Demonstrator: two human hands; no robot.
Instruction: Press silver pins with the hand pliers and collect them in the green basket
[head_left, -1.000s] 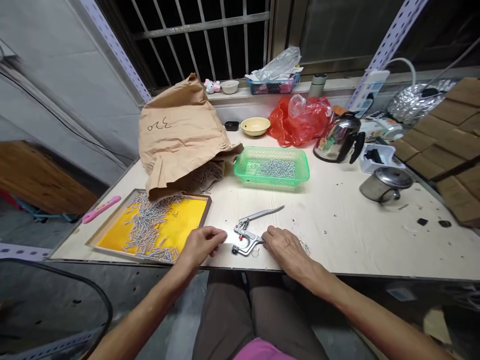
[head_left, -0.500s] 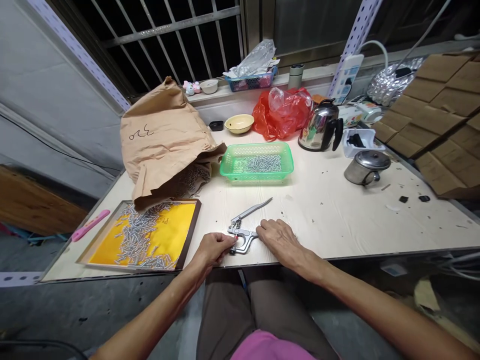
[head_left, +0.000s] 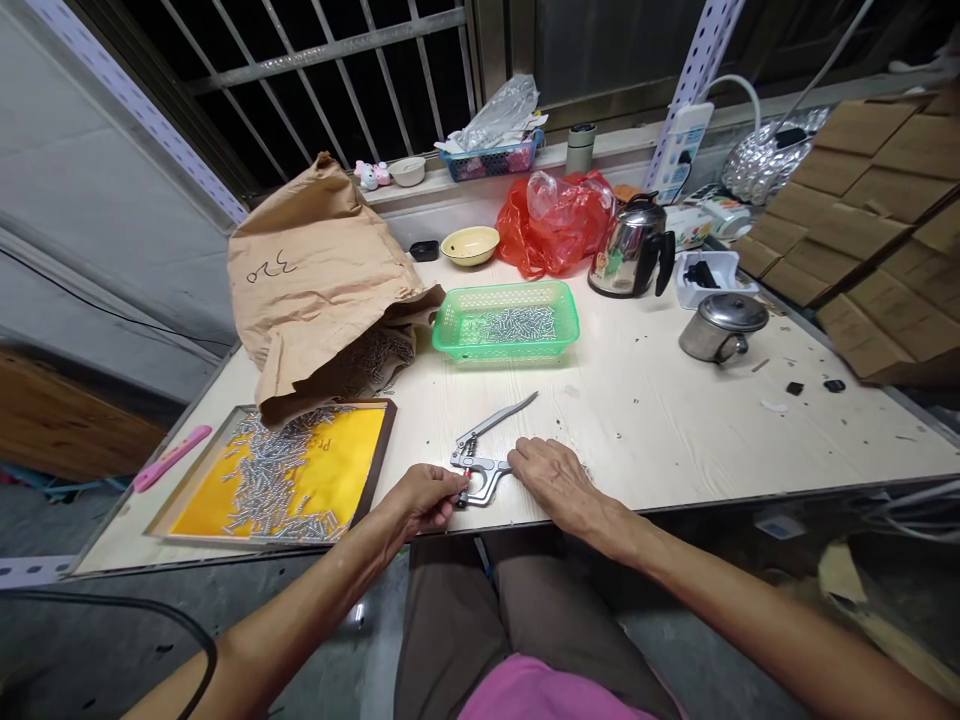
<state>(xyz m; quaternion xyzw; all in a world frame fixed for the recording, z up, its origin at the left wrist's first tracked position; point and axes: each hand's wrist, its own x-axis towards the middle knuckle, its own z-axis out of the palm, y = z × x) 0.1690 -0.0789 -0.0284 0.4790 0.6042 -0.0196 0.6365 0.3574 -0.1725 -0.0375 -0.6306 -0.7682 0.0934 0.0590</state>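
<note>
Silver-grey metal pliers [head_left: 489, 467] with a small spring and a red part near the head lie at the front edge of the pale wooden desk [head_left: 637, 400], between the person's two hands. The right hand [head_left: 553, 482] is curled over the end of the lower handle, gripping it against the desk; the upper handle slants up and away, untouched. The left hand [head_left: 426, 494] has thumb and forefinger brought close together at the head of the pliers, and whether anything tiny is pinched there cannot be told.

Left of that hand, a shallow rectangular tray with a yellow base [head_left: 346, 465] carries a heap of small silvery metal pieces [head_left: 270, 480]. A large crumpled brown paper bag [head_left: 315, 270] leans over the tray's far edge, its mouth showing more such pieces. Behind the pliers stands a green translucent plastic basket [head_left: 506, 350], also holding silvery pieces.
</note>
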